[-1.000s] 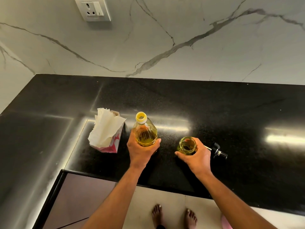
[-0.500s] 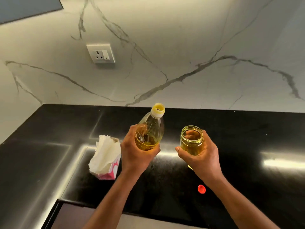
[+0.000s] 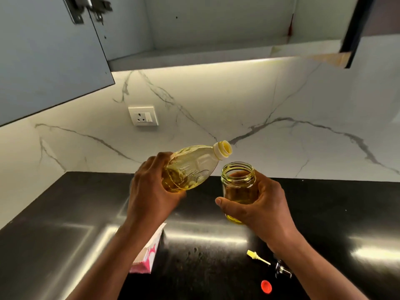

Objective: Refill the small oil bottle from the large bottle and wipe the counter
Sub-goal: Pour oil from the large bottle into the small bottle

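My left hand (image 3: pixel 149 191) grips the base of the large plastic oil bottle (image 3: pixel 194 166), which is tilted to the right with its uncapped yellow-white neck just above and left of the small bottle's mouth. My right hand (image 3: pixel 259 204) holds the small glass oil bottle (image 3: pixel 239 185) upright and open, with yellow oil inside. Both are raised above the black counter (image 3: pixel 65 213). No oil stream shows between them.
A pink tissue box (image 3: pixel 147 256) sits partly hidden under my left forearm. A red cap (image 3: pixel 266 286), a yellow-tipped spout piece (image 3: pixel 257 257) and a dark pourer (image 3: pixel 281 269) lie on the counter under my right arm. An open cabinet door (image 3: pixel 43 50) hangs at upper left.
Both hands lifted the bottles off the counter. The large bottle tipped from upright to leaning right toward the small bottle's mouth. The view swung upward.
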Motion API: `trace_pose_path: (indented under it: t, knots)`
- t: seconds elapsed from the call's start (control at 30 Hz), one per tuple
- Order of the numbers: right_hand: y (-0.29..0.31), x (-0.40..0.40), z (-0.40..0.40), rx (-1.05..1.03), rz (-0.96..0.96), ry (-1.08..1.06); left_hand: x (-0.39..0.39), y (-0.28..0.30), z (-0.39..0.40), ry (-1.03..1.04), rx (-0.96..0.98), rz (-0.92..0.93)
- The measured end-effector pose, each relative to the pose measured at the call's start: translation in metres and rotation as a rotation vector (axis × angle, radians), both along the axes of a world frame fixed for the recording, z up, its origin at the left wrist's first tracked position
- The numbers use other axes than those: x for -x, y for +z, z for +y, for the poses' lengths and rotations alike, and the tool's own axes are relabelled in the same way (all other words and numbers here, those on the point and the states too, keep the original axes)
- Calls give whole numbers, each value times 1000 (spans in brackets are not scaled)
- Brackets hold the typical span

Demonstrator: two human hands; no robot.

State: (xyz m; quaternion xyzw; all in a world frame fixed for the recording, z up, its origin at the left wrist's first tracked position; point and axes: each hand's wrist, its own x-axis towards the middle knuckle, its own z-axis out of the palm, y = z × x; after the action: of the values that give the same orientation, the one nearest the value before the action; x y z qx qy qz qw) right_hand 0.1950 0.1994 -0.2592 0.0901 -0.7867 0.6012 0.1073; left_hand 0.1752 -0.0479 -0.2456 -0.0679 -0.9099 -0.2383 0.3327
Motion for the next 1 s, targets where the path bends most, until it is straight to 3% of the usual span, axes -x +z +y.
trace_pose_path:
  t: [0.4, 1.0]
  knots:
    - [39, -10, 2, -37, 67, 7, 3, 47, -15, 44, 207, 135]
    - [53, -23, 12, -50, 108, -23, 2, 80, -9, -8, 333, 235]
